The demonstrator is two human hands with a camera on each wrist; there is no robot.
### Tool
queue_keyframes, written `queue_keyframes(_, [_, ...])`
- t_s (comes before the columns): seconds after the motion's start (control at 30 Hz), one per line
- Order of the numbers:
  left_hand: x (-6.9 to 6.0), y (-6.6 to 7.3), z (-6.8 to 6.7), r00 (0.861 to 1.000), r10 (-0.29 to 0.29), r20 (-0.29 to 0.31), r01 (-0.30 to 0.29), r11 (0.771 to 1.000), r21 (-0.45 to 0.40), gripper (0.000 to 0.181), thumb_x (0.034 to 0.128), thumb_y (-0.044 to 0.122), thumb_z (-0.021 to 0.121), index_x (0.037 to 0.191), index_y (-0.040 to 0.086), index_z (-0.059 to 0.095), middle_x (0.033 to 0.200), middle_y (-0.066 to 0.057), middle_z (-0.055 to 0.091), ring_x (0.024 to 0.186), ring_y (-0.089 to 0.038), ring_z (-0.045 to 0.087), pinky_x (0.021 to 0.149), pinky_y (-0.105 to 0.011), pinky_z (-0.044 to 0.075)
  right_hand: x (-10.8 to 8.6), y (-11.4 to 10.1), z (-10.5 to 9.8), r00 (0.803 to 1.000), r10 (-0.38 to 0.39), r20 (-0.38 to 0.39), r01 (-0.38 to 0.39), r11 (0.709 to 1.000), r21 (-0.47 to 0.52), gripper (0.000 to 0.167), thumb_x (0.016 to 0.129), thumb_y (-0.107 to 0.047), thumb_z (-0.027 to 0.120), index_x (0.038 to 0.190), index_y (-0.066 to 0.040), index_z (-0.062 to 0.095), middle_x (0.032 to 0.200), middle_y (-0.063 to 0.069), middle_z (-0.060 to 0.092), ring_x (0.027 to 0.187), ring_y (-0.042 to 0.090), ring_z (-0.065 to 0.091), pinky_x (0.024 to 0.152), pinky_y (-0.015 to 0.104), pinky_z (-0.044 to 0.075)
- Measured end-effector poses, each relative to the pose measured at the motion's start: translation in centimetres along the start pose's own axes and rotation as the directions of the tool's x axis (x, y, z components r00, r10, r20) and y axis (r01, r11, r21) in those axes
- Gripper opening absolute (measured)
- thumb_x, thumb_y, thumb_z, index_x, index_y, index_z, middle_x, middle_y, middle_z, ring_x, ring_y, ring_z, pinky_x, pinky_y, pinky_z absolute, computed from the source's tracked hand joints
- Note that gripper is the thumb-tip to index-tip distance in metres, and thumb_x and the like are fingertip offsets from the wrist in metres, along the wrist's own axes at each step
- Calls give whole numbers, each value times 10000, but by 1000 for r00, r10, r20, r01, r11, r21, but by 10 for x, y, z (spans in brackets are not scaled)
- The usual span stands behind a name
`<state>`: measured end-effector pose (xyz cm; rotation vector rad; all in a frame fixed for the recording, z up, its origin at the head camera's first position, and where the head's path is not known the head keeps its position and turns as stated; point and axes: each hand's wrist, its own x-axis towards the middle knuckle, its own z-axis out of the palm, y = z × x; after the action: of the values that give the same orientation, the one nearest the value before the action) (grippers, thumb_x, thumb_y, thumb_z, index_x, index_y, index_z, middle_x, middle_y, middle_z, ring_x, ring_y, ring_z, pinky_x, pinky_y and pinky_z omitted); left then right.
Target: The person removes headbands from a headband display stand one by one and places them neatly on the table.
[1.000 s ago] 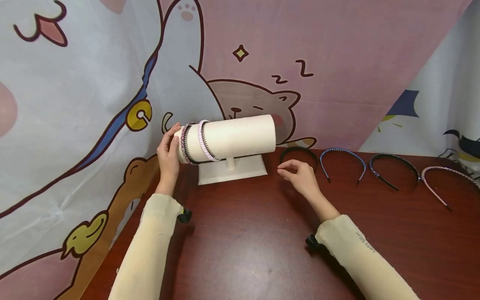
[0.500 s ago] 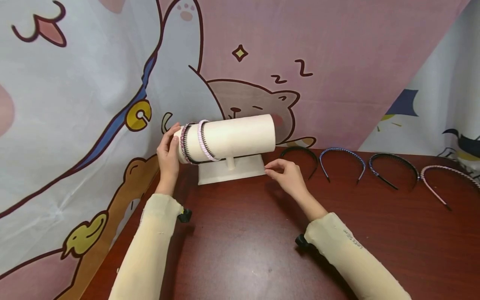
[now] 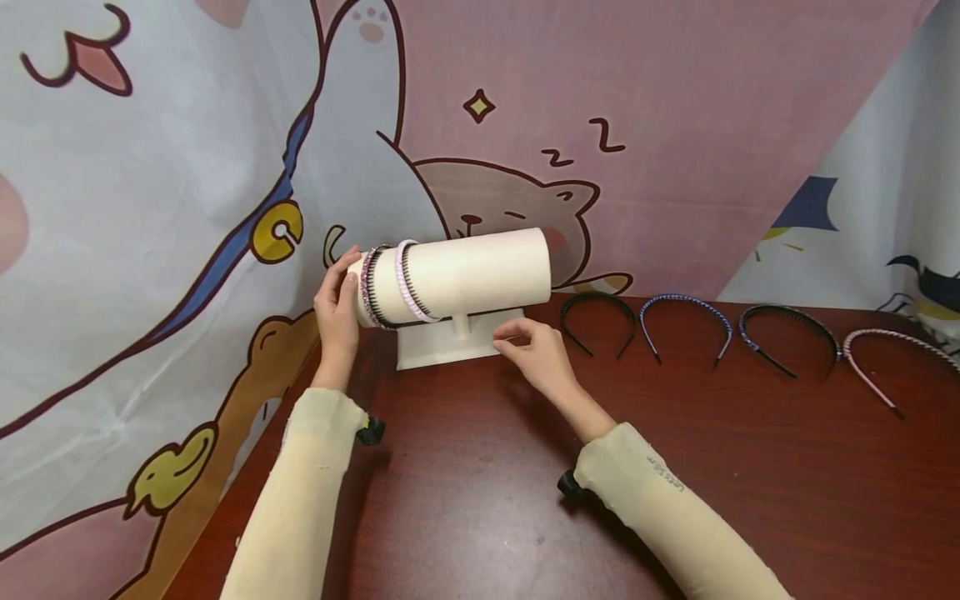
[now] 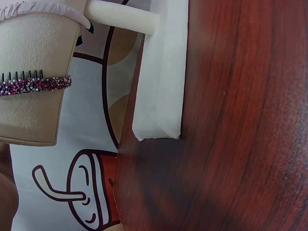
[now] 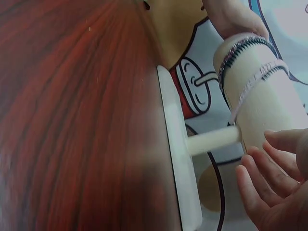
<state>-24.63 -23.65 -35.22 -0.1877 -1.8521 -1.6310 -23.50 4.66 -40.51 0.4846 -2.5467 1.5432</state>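
Left hand (image 3: 337, 304) and right hand (image 3: 538, 354) differ: the left grips the near-side end of the cream headband display roll (image 3: 480, 271), while the right holds nothing, its fingers loosely bent and apart in the right wrist view. The roll sits on a post above its flat base (image 3: 431, 348) on the counter (image 3: 480, 467), its long axis running left to right, with the right end a little farther off. Around its left half, beside the left hand, sit a glittery toothed headband (image 3: 366, 287) and a pale lilac headband (image 3: 406, 279). What counts most, I judge, is that the right hand lies between the two groups: the roll's bare right half is above and beyond its fingertips, while the black headband (image 3: 597, 295), blue headband (image 3: 685, 298), dark toothed headband (image 3: 783, 310) and pink headband (image 3: 873, 336) lie rightward in a row. Black is nearest, and the left hand is well apart from all four. Whether the right fingertips touch the base, I cannot tell.
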Motion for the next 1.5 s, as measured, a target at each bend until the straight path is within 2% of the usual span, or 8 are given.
queue_keyframes(0.4, [2,-2,-2,1000,-9,-9,8,1000,-3,348,1008,94,487,1309,-30,611,1446,-121,575,1373,-193,509,1106,-233,371,5,-25,48,991,-126,-35,129,984,123,310,894,-111,726,1201,-75,707,1186,112,736,1082,250,712,882,367,581])
queue_keyframes(0.53, [1,-2,-1,1000,-9,-13,9,1000,-5,344,1010,93,485,1304,-27,617,1441,-122,580,1373,-199,510,1103,-230,369,9,-33,63,985,-157,-69,165,979,123,327,887,-123,738,1211,-90,706,1191,107,736,1093,246,712,897,364,578])
queue_keyframes(0.63, [0,-1,0,1000,-7,-11,7,1000,-7,342,1013,91,481,1302,-30,617,1441,-130,578,1378,-208,505,1109,-231,364,12,-36,73,974,-185,-131,195,979,65,302,884,-153,747,1181,-103,728,1156,65,753,1073,217,721,889,340,580])
queue_keyframes(0.77, [0,-2,2,1000,-14,-2,14,1000,-13,343,1017,98,473,1305,-25,615,1450,-127,570,1378,-198,504,1110,-238,368,14,-37,84,945,-236,-227,225,971,-75,262,880,-223,757,1129,-142,758,1087,16,774,990,191,739,835,317,588])
queue_keyframes(0.93, [0,-2,3,1000,-17,0,17,1000,-18,345,1021,96,465,1309,-26,610,1457,-128,563,1376,-192,505,1111,-254,374,15,-37,93,918,-296,-265,252,949,-190,279,857,-254,779,1122,-168,760,1063,2,771,920,201,737,737,349,575])
queue_keyframes(1.17, [0,-1,3,1000,3,-3,-3,1000,-10,344,1020,84,463,1305,-43,607,1449,-140,568,1375,-214,507,1128,-272,373,22,-42,97,918,-297,-262,239,943,-230,247,856,-338,771,1043,-178,759,956,-46,780,847,135,732,712,317,555])
queue_keyframes(1.33, [0,-2,2,1000,13,-6,-13,1000,-18,346,1018,81,462,1306,-48,604,1448,-155,565,1367,-221,513,1118,-265,382,29,-51,97,911,-325,-254,234,914,-330,234,850,-422,755,940,-206,763,860,-77,782,765,85,724,634,306,524])
queue_keyframes(1.5, [0,-4,1,1000,10,-7,-10,1000,-18,347,1020,86,458,1308,-41,602,1454,-156,558,1367,-196,514,1117,-268,392,34,-54,98,906,-342,-247,230,892,-390,213,830,-417,777,878,-210,762,825,-93,776,711,78,713,589,302,511])
